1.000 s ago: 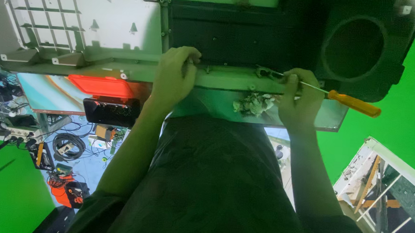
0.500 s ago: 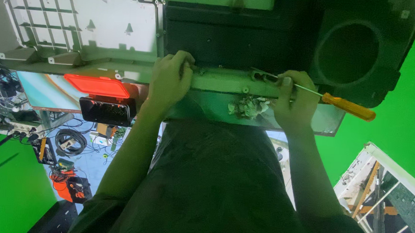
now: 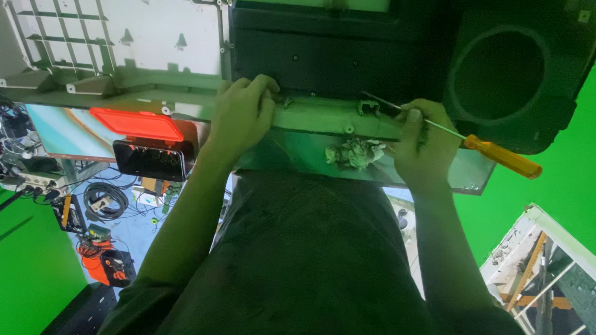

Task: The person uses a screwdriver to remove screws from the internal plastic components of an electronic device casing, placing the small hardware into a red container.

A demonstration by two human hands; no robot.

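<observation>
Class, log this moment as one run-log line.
left hand: gripping panel edge | right hand: holding orange-handled screwdriver, tip at edge | crumpled wad: between hands

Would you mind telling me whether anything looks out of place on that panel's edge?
A crumpled grey-white wad sits against the pale panel edge, beside the right hand holding the orange-handled screwdriver; it looks like stray debris.

Orange-handled screwdriver [image 3: 501, 156], black housing [image 3: 399, 50], red tray [image 3: 137, 124]

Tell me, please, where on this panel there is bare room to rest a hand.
Free: the pale strip between the left hand and right hand. Crowded: below it, crumpled debris; rightward, the orange-handled screwdriver crosses beside the round black opening.
</observation>
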